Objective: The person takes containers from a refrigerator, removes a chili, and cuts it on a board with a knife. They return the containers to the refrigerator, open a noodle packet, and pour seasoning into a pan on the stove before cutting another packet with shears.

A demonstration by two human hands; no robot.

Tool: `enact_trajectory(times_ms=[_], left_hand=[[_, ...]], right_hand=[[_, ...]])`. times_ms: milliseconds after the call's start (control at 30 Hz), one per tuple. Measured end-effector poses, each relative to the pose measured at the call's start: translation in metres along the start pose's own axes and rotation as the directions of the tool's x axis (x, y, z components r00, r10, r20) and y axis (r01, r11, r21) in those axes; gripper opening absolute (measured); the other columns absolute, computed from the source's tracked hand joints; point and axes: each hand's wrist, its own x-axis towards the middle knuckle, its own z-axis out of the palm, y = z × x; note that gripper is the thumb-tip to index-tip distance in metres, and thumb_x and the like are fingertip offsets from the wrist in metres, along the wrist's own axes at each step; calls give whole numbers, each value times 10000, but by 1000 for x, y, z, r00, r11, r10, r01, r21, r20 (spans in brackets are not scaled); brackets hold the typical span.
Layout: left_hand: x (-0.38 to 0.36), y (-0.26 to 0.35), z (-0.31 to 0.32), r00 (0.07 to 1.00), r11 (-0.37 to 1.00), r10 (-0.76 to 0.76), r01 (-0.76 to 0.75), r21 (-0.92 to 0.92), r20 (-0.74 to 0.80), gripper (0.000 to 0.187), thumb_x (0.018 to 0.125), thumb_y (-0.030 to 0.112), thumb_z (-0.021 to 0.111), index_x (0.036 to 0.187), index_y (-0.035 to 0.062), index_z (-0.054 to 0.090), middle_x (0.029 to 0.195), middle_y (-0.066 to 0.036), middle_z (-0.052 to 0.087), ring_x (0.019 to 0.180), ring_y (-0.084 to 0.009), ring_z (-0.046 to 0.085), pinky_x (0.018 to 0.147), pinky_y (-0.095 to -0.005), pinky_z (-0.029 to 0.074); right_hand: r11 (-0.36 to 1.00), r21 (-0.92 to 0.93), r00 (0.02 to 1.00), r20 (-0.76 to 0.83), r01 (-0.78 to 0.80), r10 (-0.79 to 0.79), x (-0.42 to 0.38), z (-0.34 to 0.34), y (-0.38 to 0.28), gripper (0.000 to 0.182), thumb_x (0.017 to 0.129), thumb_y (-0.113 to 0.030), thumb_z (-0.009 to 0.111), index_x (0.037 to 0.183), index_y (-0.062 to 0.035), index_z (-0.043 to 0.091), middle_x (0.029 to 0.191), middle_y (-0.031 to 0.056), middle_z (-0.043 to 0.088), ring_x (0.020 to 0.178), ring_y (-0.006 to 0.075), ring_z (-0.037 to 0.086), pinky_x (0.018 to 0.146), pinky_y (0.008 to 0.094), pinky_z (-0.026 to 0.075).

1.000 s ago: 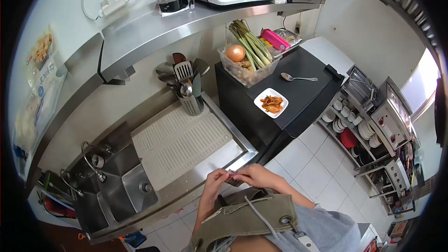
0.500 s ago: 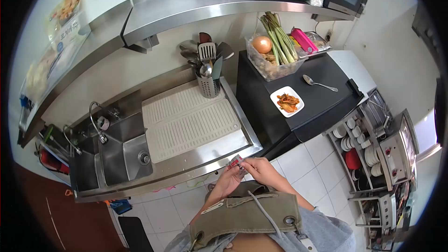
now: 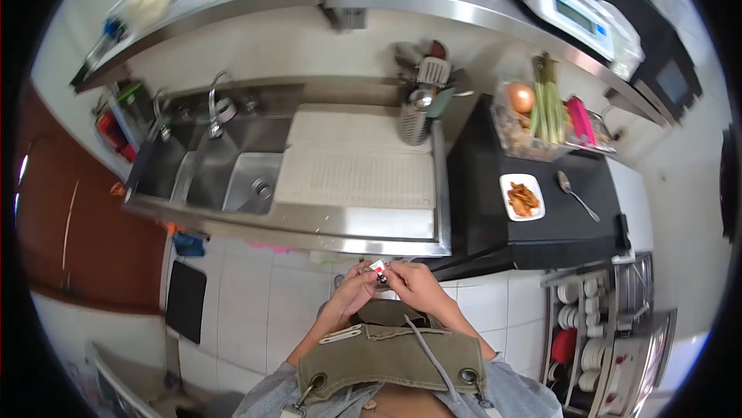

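Observation:
Both hands are in front of my apron, just off the counter's front edge. My left hand has its fingers closed round a small red and white packet. On the packet's other side, my right hand pinches it, fingers bent. Most of the packet is hidden by the fingers, and its print is too small to read. Below the hands hangs the olive apron.
A steel sink with a ribbed drying mat lies ahead. A utensil holder stands behind it. On the black surface are a white dish of reddish food, a spoon and a vegetable bin.
My view has turned, so the counter lies more level and the black surface sits farther right. Both hands still hold the packet, which shows more white on top.

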Motion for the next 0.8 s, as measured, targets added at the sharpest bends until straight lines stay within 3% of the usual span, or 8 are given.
enact_trajectory(times_ms=[133, 200, 300, 467, 600, 700, 733, 800], left_hand=[[-39, -7, -17, 999, 997, 40, -40, -64, -8, 246, 778, 26, 628, 1022, 24, 597, 1012, -89, 638, 956, -179, 600, 876, -309, 460], [-58, -11, -13, 996, 996, 90, -91, -21, -18, 342, 790, 124, 634, 1101, 14, 544, 1053, -107, 618, 1003, -218, 587, 915, -370, 446], [-74, -11, -11, 985, 990, 113, -123, -75, -128, 328, 808, 142, 623, 1103, 22, 544, 1063, -106, 614, 1009, -214, 586, 917, -372, 450], [-75, 1, -14, 943, 943, 220, -271, -191, -249, 198, 841, 104, 576, 1029, 42, 583, 1007, -69, 638, 956, -211, 608, 908, -403, 465], [-56, 14, -20, 929, 936, 233, -295, -193, -289, 217, 841, 106, 572, 1045, 32, 580, 1024, -92, 633, 969, -222, 604, 928, -407, 450], [-44, 25, -19, 938, 934, 255, -302, -189, -234, 233, 845, 103, 565, 1065, 25, 565, 1033, -100, 624, 978, -228, 597, 923, -398, 447], [-41, 30, -20, 941, 936, 265, -304, -181, -209, 236, 848, 104, 562, 1069, 24, 563, 1033, -99, 622, 980, -228, 594, 919, -395, 447], [-33, 35, -43, 926, 916, 286, -340, -215, -245, 238, 850, 107, 560, 1073, 23, 565, 1032, -98, 622, 981, -227, 593, 919, -394, 446]], right_hand=[[966, 257, 989, 148, -17, -22, -5, 27, 7, 191, 886, -153, 524, 807, 21, 531, 633, 161, 517, 547, 248, 483, 531, 328, 388], [961, 276, 981, 195, -31, -24, -9, 37, 6, 187, 893, -164, 506, 822, 7, 536, 588, 142, 499, 504, 221, 478, 494, 333, 376], [963, 269, 982, 188, -20, -33, -7, 47, 14, 181, 898, -187, 510, 850, -15, 542, 608, 135, 499, 534, 212, 489, 515, 321, 392], [1000, 11, 999, -27, 20, -20, 74, -10, 15, 120, 864, -148, 534, 887, -30, 531, 785, 133, 572, 669, 281, 563, 606, 348, 444], [960, -219, 912, -331, 173, -240, 182, -73, 44, 97, 814, -90, 528, 885, -25, 540, 787, 145, 591, 686, 274, 587, 625, 344, 459], [919, -382, 888, -386, 93, -251, 258, -117, 71, 147, 798, -100, 549, 910, -15, 589, 815, 171, 618, 748, 304, 615, 675, 373, 480], [860, -501, 879, -362, 97, -310, 282, -129, 82, 142, 784, -81, 538, 883, -6, 607, 828, 191, 625, 784, 336, 613, 709, 404, 483], [754, -656, 927, -264, 30, -267, 320, -147, 96, 154, 763, -54, 526, 868, -1, 625, 844, 202, 629, 825, 357, 606, 743, 424, 481]])
